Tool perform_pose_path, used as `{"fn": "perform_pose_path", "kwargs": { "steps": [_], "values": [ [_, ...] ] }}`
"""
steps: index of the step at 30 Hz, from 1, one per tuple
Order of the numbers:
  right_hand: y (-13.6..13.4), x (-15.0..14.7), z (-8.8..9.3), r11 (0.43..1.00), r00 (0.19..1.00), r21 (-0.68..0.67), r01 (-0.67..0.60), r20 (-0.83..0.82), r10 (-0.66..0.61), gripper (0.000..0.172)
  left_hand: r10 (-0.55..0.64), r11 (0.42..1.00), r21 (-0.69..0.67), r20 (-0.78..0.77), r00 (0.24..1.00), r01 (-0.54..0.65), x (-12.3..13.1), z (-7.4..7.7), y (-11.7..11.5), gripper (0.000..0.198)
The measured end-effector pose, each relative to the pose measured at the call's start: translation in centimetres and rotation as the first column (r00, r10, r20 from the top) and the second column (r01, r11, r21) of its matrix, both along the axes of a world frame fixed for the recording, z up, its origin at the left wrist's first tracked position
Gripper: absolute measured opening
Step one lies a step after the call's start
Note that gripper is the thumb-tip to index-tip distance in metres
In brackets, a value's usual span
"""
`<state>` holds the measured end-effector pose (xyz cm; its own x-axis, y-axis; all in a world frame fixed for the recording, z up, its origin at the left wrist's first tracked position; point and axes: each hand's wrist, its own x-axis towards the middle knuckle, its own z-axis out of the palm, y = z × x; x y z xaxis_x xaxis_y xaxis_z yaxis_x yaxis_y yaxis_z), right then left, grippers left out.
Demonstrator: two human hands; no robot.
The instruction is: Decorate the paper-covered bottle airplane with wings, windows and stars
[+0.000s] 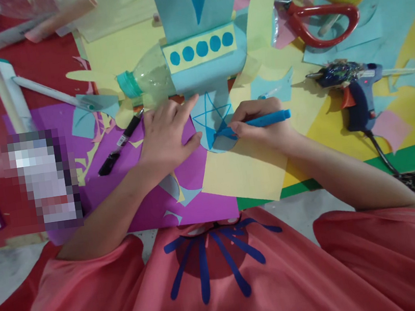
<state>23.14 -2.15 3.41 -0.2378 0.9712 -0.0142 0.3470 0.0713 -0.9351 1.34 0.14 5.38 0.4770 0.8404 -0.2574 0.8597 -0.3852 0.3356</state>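
A blue marker (268, 119) is pinched in my right hand (261, 125), its tip on a light blue paper piece (210, 104) with a rounded lower end. That paper bears an outlined blue star, partly filled at its lower left point. My left hand (168, 135) lies with fingers apart at the left side of the paper, holding nothing. Just beyond is a clear plastic bottle (153, 73) on its side, with a green cap, wrapped in light blue paper and a yellow strip of several blue dots. Above the bottle, blue paper (175, 10) shows part of a solid blue star.
Scissors (323, 21) with yellow and red handles lie at the upper right, a glue gun (356, 88) below them. A black pen (119, 144) rests left of my left hand. Purple paper (214, 203), paper scraps and a blurred-out object (45, 181) are on the table.
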Motion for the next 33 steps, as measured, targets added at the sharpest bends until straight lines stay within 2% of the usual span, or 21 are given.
{"fn": "perform_pose_path", "kwargs": {
  "steps": [7, 16, 22, 30, 33],
  "values": [
    [0.1, 0.1, 0.1, 0.999, 0.999, 0.004, 0.032, -0.015, -0.032, 0.026, 0.002, 1.0, -0.011, 0.007, 1.0, -0.002, -0.1, 0.2, 0.0, 0.058],
    [0.0, 0.0, 0.2, 0.998, 0.998, -0.009, 0.057, 0.003, -0.057, 0.018, 0.008, 1.0, -0.021, -0.006, 1.0, -0.008, 0.1, 0.3, 0.0, 0.059],
    [0.0, 0.0, 0.3, 0.997, 0.998, -0.042, 0.061, 0.0, -0.061, 0.02, 0.016, 1.0, -0.026, -0.01, 1.0, -0.017, 0.0, 0.3, 0.0, 0.06],
    [0.6, 0.4, 0.0, 0.993, 0.977, -0.042, 0.113, -0.178, -0.119, 0.024, 0.011, 0.999, -0.033, -0.016, 1.0, -0.011, 0.1, 0.5, 0.0, 0.059],
    [1.1, 0.5, -0.3, 0.994, 0.972, -0.016, 0.112, -0.205, -0.113, 0.021, 0.012, 1.0, -0.024, -0.016, 1.0, -0.013, 0.1, 0.4, -0.1, 0.058]
  ]
}}
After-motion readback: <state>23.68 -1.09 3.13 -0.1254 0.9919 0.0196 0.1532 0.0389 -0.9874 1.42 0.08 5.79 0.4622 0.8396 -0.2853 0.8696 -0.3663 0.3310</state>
